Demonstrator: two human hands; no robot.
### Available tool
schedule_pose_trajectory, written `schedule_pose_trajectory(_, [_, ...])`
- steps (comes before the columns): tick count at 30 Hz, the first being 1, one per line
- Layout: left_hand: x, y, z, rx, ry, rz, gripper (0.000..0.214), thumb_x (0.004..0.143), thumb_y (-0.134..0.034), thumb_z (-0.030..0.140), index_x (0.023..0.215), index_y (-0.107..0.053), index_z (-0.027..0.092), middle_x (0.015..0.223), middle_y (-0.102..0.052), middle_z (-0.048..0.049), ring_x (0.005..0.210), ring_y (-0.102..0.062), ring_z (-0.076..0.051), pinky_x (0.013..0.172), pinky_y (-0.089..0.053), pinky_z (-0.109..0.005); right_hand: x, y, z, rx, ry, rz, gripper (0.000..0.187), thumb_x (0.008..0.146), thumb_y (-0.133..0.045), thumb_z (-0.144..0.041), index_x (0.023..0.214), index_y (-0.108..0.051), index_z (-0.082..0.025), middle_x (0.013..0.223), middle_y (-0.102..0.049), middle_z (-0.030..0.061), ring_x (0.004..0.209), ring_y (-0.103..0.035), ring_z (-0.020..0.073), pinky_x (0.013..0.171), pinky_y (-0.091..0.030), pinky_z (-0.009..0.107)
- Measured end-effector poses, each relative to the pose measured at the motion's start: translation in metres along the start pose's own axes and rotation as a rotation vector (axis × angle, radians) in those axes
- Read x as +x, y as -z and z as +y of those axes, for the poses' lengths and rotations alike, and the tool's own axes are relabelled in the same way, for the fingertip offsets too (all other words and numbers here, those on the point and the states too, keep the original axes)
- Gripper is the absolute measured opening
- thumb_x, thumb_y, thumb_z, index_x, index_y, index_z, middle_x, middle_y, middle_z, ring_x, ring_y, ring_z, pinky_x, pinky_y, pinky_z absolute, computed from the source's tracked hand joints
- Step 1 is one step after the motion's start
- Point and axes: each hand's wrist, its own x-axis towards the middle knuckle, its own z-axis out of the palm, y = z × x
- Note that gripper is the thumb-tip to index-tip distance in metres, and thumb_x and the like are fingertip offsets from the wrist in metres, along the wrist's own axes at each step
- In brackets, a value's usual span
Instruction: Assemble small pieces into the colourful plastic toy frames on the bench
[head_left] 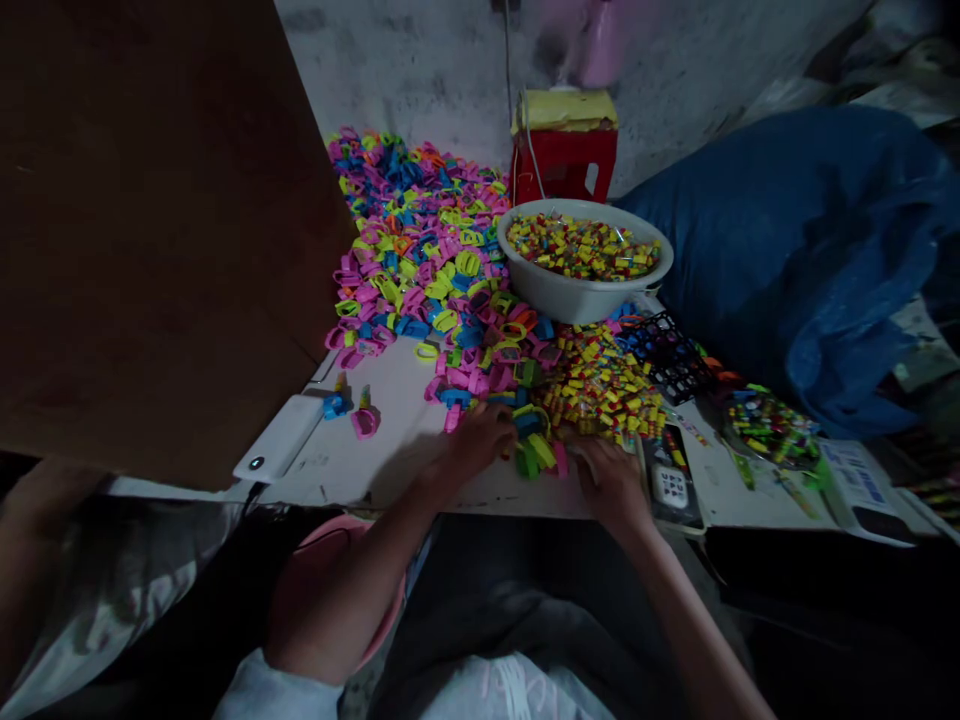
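My left hand is closed at the near edge of a heap of pink, yellow, blue and orange plastic pieces shaped like small buckles or watches. What its curled fingers hold, if anything, is too dim to make out. Between my hands lie several green, yellow and pink pieces. My right hand lies with fingers stretched out at the front of a pile of small yellow-and-red wrapped candies. Its fingertips touch or nearly touch that pile and are hard to see.
A white basin full of candies stands behind, before a red stool. Rightward are a black grid tray, a phone and a blue sack. A cardboard panel and white power bank are left, near another person's arm.
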Motion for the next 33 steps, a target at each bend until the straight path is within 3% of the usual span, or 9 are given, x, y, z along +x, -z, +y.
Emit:
schedule_pose_trajectory(3, [-0.004,0.008,0.007,-0.069,-0.024,0.019,0.021,0.089,-0.051,0.016,0.086,-0.071,0.021,0.111,-0.060,-0.0101,0.107,-0.059,-0.023,0.094,-0.048,-0.038,0.014,0.000,-0.009,0.053,-0.036,0.045,0.039,0.094,-0.043,-0.022,0.130,-0.059,-0.025,0.116,-0.067,0.0093,0.106,-0.058,0.0264,0.090,-0.040,0.042])
schedule_pose_trajectory(8, [-0.025,0.028,0.041,-0.406,-0.028,-0.010,0.012,0.089,-0.060,0.026,0.084,-0.069,0.021,0.113,-0.062,-0.0102,0.115,-0.058,-0.024,0.102,-0.044,-0.036,0.027,0.006,-0.027,0.531,0.073,-0.040,0.043,0.096,-0.042,-0.033,0.137,-0.050,-0.021,0.119,-0.065,0.0101,0.105,-0.061,0.0209,0.089,-0.049,0.035])
schedule_pose_trajectory(13, [-0.057,0.031,0.065,-0.959,0.296,-0.002,0.022,0.082,-0.070,0.041,0.091,-0.066,0.021,0.140,-0.048,-0.0093,0.103,-0.062,-0.020,0.094,-0.050,-0.035,0.011,0.016,-0.029,0.900,0.064,-0.220,0.041,0.095,-0.049,-0.049,0.124,-0.059,-0.023,0.114,-0.067,0.0076,0.100,-0.064,0.0190,0.081,-0.053,0.029])
schedule_pose_trajectory(16, [-0.072,0.021,0.065,-1.187,0.408,-0.060,0.033,0.078,-0.073,0.048,0.090,-0.062,0.020,0.139,-0.049,-0.0091,0.101,-0.062,-0.020,0.094,-0.050,-0.036,-0.007,0.021,-0.033,1.048,0.004,-0.274,0.039,0.093,-0.050,-0.056,0.106,-0.064,-0.022,0.098,-0.067,0.0053,0.085,-0.063,0.0173,0.072,-0.053,0.026])
schedule_pose_trajectory(20, [-0.082,0.011,0.063,-1.216,0.389,-0.146,0.036,0.081,-0.070,0.051,0.087,-0.057,0.018,0.135,-0.052,-0.0086,0.095,-0.061,-0.015,0.091,-0.047,-0.030,-0.027,0.025,-0.048,1.076,-0.163,-0.371,0.035,0.092,-0.052,-0.055,0.088,-0.061,-0.021,0.077,-0.059,0.0008,0.071,-0.054,0.0140,0.062,-0.049,0.023])
schedule_pose_trajectory(25, [-0.080,0.009,0.072,-1.042,0.426,-0.211,0.036,0.078,-0.073,0.046,0.080,-0.057,0.014,0.123,-0.059,-0.0096,0.078,-0.056,-0.009,0.072,-0.043,-0.021,-0.037,0.030,-0.056,1.091,-0.276,-0.388,0.035,0.087,-0.061,-0.053,0.084,-0.057,-0.019,0.077,-0.051,-0.0010,0.069,-0.046,0.0111,0.061,-0.045,0.019])
schedule_pose_trajectory(28, [-0.077,0.009,0.078,-0.955,0.458,-0.153,0.035,0.075,-0.075,0.040,0.072,-0.056,0.012,0.134,-0.053,-0.0113,0.074,-0.055,-0.007,0.068,-0.042,-0.020,-0.039,0.032,-0.055,1.125,-0.251,-0.469,0.034,0.089,-0.059,-0.053,0.081,-0.056,-0.020,0.083,-0.051,0.0008,0.075,-0.047,0.0130,0.066,-0.045,0.021])
schedule_pose_trajectory(33, [-0.079,0.013,0.082,-0.834,0.444,-0.145,0.023,0.074,-0.072,0.027,0.070,-0.055,0.012,0.135,-0.053,-0.0118,0.070,-0.057,-0.005,0.067,-0.044,-0.019,-0.038,0.037,-0.056,1.092,-0.179,-0.465,0.033,0.092,-0.054,-0.050,0.078,-0.054,-0.020,0.086,-0.048,0.0014,0.081,-0.046,0.0148,0.072,-0.044,0.024])
